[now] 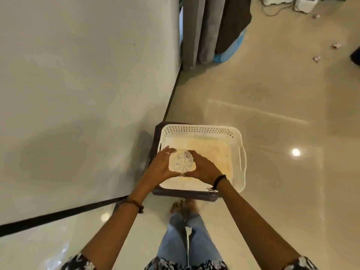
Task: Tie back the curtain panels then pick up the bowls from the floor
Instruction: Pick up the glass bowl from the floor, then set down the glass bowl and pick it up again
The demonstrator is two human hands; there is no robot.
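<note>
Bowls (181, 160) of clear cut glass, apparently a small nested stack though the count cannot be told, are held between both hands above the white perforated plastic basket (236, 141), near its left wall. The basket sits on a dark low stool (181, 194) in the corner by the pale wall (78, 84).

The left hand (161, 162) is curved round the left side of the glass, fingers spread against it, a ring visible on one finger. The right hand (204, 166) is wrapped round the right side in the same way, its thumb meeting the other thumb below the rim. The glass is thus cupped from both sides rather than pinched.

The step in hand is judged to be the lowering of the bowls into the basket. It is best done with the stack kept level, so that nothing slides, and brought down until the base is felt on the basket floor before the fingers are relaxed. Glass on hard plastic should be set down softly. The hands are best drawn apart sideways, clear of the basket wall.

Grey curtain panels (206, 30) hang by the wall's end, and small crumpled scraps (317, 58) lie on the glossy floor (272, 84).
</note>
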